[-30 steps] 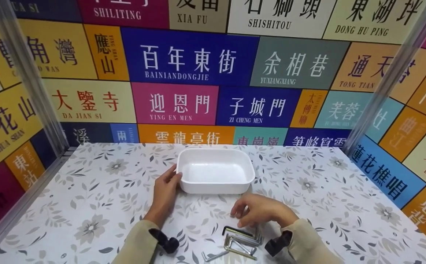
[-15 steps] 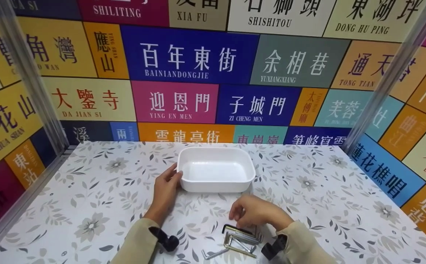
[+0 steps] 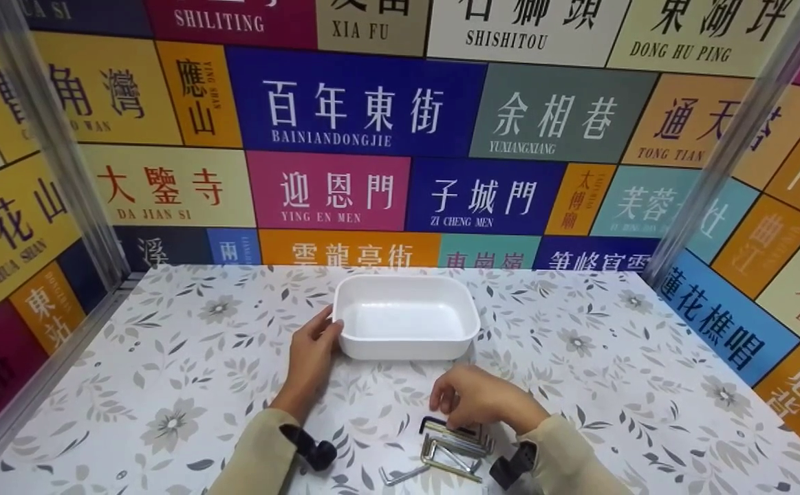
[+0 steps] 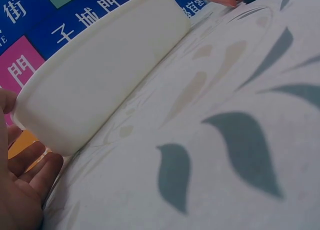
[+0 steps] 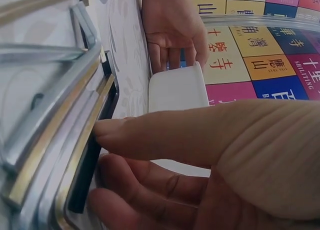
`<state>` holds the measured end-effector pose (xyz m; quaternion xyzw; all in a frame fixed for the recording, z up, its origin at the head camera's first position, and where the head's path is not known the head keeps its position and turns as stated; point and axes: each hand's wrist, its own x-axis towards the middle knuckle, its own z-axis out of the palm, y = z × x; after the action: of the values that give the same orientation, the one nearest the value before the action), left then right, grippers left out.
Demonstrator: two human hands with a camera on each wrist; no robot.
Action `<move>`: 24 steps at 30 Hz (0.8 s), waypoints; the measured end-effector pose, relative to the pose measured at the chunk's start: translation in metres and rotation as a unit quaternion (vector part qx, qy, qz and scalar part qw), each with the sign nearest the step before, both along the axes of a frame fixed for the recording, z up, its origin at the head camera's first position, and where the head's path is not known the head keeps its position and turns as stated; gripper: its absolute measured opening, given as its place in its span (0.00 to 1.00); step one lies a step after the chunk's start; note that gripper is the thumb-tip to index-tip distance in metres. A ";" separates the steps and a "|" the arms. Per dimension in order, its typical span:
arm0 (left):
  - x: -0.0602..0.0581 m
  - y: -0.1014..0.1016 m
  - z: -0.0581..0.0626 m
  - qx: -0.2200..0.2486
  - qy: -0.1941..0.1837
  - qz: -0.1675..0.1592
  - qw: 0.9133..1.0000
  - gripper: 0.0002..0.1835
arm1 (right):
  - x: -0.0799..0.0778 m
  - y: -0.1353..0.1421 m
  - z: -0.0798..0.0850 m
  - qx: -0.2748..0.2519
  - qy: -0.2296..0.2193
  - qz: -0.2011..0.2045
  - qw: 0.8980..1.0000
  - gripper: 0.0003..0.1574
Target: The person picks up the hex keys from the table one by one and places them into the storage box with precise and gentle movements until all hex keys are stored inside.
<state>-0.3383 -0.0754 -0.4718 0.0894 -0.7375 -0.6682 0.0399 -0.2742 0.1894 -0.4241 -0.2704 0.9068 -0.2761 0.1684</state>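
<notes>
Item, right hand: yours, shifted a little inward and lower over the keys since the first head view; fingers bent, thumb tip now at the black key; whether they pinch it you cannot tell from here, as your own thumb hides part of the contact; item, black key: at the far edge of the pile, low among the others, no clear lift seen; item, silver key: at the pile's left, near you, as before; item, left hand: yours, unmoved, fingers relaxed against the outside of the tray's left end; item, tray: white, upright on the desk, beyond the keys, its place unchanged; meaning, by judgement: your work has passed from reaching to first contact; picking up looks barely begun, with every visible key outside the tray.
</notes>
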 end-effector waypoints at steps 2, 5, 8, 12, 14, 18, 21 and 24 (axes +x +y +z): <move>0.000 0.000 0.000 0.001 0.000 -0.001 1.000 0.29 | -0.001 0.001 0.000 -0.004 -0.003 -0.001 1.000 0.17; 0.001 0.000 0.001 -0.001 -0.002 -0.002 1.000 0.29 | -0.003 0.003 -0.001 -0.010 -0.009 -0.012 1.000 0.17; 0.002 0.000 0.001 -0.005 0.001 -0.002 1.000 0.29 | -0.006 0.004 -0.003 -0.011 -0.012 -0.026 1.000 0.17; 0.002 0.000 -0.002 0.007 0.027 0.001 1.000 0.28 | -0.009 0.006 -0.003 0.000 -0.005 -0.020 1.000 0.17; 0.002 0.000 -0.002 0.011 0.033 0.000 0.999 0.28 | -0.009 0.007 -0.002 0.008 0.001 -0.008 1.000 0.17; 0.002 0.000 -0.003 0.012 0.029 -0.004 1.000 0.28 | -0.008 0.007 0.001 0.025 0.012 0.011 1.000 0.19; 0.002 0.001 -0.002 0.006 0.022 -0.002 1.000 0.29 | -0.005 0.005 0.003 0.038 0.018 0.018 0.999 0.20; 0.001 0.001 -0.002 0.001 0.024 0.002 1.000 0.29 | -0.003 0.003 0.004 0.050 0.040 0.022 0.998 0.21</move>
<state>-0.3370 -0.0741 -0.4739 0.0750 -0.7354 -0.6709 0.0590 -0.2776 0.1927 -0.4205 -0.2926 0.9192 -0.2159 0.1512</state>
